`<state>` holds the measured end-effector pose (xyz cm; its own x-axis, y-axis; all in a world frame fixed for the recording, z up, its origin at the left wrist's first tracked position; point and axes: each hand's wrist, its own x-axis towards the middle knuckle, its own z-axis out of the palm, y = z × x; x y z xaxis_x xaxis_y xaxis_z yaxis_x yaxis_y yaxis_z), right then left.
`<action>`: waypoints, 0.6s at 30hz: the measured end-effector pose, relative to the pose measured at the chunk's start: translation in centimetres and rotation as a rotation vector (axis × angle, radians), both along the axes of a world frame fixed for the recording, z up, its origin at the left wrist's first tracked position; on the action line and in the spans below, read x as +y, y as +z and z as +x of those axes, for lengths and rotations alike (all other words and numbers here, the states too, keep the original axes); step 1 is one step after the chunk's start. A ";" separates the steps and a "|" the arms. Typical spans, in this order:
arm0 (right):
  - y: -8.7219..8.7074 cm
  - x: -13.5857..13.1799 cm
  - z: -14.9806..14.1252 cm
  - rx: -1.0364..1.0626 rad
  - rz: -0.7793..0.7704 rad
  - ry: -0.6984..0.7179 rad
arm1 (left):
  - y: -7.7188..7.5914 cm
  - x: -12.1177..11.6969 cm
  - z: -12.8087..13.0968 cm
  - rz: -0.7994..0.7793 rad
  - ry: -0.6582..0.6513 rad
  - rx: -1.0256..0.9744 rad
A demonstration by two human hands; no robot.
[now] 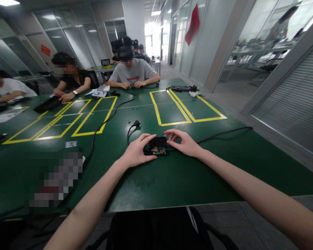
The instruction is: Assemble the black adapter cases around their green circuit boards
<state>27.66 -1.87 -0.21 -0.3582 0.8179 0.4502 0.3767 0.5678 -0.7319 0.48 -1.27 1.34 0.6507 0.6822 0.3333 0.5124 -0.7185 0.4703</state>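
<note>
In front of me on the green table lies an opened black power adapter, its circuit board with copper-coloured coils showing at the near side. My left hand grips the adapter's left end, one side of the hand along the far edge and the other at the near edge. At the right end, my right hand hovers with curved fingers apart, close to the black casing; whether a fingertip touches it I cannot tell. A plug on a short black cord lies beyond my left hand. Another black cable runs off to the right.
Yellow tape rectangles mark the table. A long black cable crosses on the left, near a blurred-out object. A black folded item lies at the far edge. Several people sit opposite, one in a grey shirt.
</note>
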 end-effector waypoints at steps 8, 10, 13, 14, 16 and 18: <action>-0.2 0.2 -0.3 -0.016 -0.043 0.022 | -0.2 0.1 0.0 0.009 -0.015 0.014; -0.2 0.2 -0.4 -0.033 -0.092 0.015 | -0.2 0.2 -0.1 0.003 -0.019 0.014; -0.2 0.2 -0.5 -0.022 -0.149 0.005 | -0.3 0.3 -0.1 -0.008 -0.024 0.007; -0.2 0.1 -0.5 -0.013 -0.153 0.001 | -0.4 0.4 -0.2 -0.012 -0.026 0.003; -0.2 0.1 -0.6 0.000 -0.145 -0.007 | -0.5 0.5 -0.2 -0.020 -0.030 -0.006; -0.3 0.1 -0.7 0.013 -0.136 -0.010 | -0.5 0.5 -0.2 -0.028 -0.035 -0.015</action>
